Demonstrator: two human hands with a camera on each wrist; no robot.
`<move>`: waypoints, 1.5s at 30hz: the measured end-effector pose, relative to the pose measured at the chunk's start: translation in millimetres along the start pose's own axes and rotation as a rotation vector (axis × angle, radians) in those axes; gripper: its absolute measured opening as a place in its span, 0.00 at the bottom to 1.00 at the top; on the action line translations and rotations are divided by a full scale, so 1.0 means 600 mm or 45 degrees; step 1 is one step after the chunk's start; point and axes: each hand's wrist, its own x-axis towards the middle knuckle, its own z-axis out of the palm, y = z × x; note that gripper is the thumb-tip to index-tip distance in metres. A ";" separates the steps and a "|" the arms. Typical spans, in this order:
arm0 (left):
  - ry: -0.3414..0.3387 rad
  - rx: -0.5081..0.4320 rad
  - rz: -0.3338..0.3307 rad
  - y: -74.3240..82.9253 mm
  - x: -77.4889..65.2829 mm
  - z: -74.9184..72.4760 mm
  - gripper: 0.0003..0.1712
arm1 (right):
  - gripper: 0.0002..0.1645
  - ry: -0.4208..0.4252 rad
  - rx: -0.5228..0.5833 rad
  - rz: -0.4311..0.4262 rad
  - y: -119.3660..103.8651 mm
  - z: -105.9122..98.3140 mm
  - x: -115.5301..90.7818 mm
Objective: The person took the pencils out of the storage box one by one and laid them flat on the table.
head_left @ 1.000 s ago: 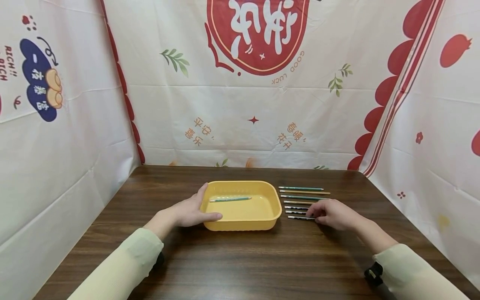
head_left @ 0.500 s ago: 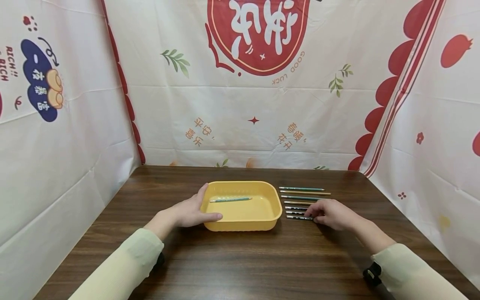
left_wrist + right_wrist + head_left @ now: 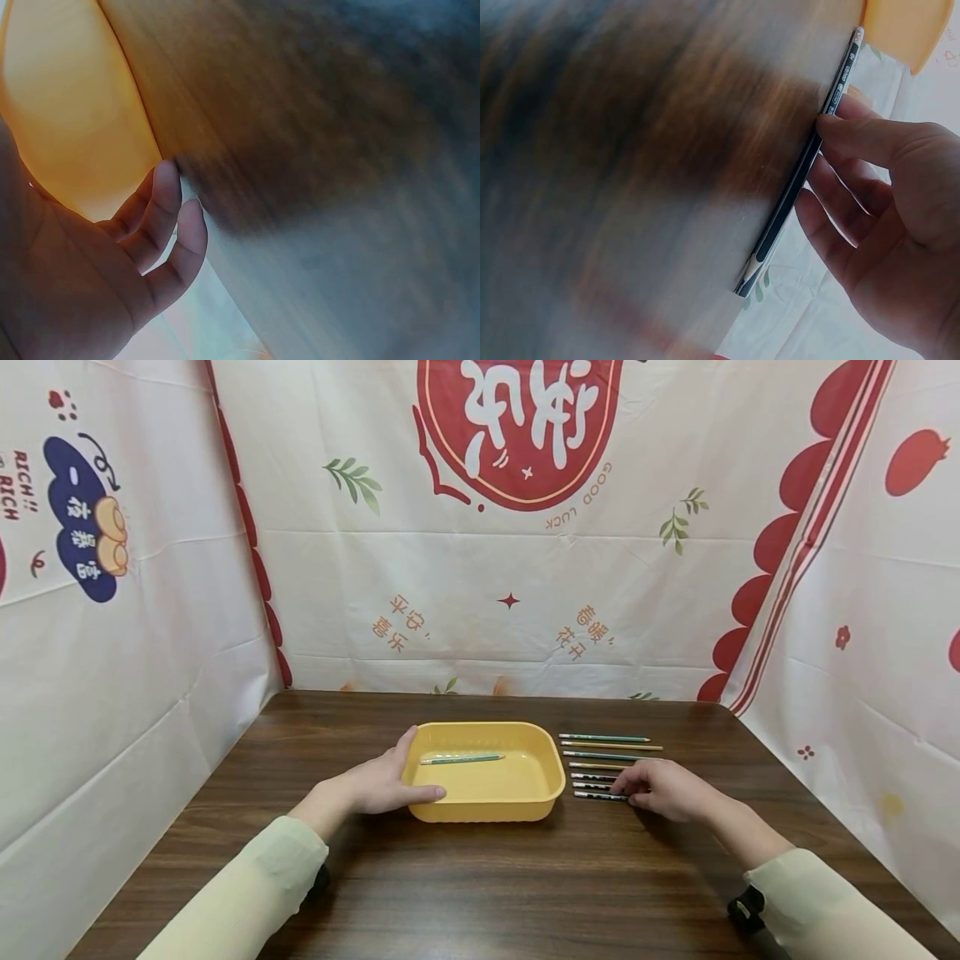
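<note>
A yellow plastic basin (image 3: 480, 812) sits mid-table with one teal pencil (image 3: 462, 760) lying in it. My left hand (image 3: 378, 781) holds the basin's left end, thumb over the near rim and the other fingers along the outer side. To the right of the basin, my right hand (image 3: 663, 787) pinches the nearest black pencil (image 3: 789, 191) between thumb and fingers, low at the table. Its white end points toward the basin. Beyond it lie two more black pencils (image 3: 588, 786), two gold pencils (image 3: 611, 746) and two teal pencils (image 3: 603, 737), in near-parallel rows.
The dark wood table (image 3: 480, 893) runs back to a printed white cloth (image 3: 465, 560) hung behind it. More cloth hangs along the left and right sides. A dark band (image 3: 747, 908) sits at the right wrist.
The nearest black pencil has shifted very slightly left under my right fingers. My left hand, the basin and the other pencils keep their places.
</note>
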 end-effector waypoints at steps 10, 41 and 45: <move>-0.005 0.013 -0.014 -0.001 -0.002 0.003 0.78 | 0.14 -0.013 0.018 0.007 0.001 0.006 -0.002; -0.017 0.014 -0.003 0.003 0.000 -0.004 0.77 | 0.08 0.243 0.077 -0.112 -0.133 -0.015 0.059; -0.017 0.014 -0.003 0.002 0.000 -0.004 0.77 | 0.09 0.259 0.128 -0.138 -0.158 -0.011 0.086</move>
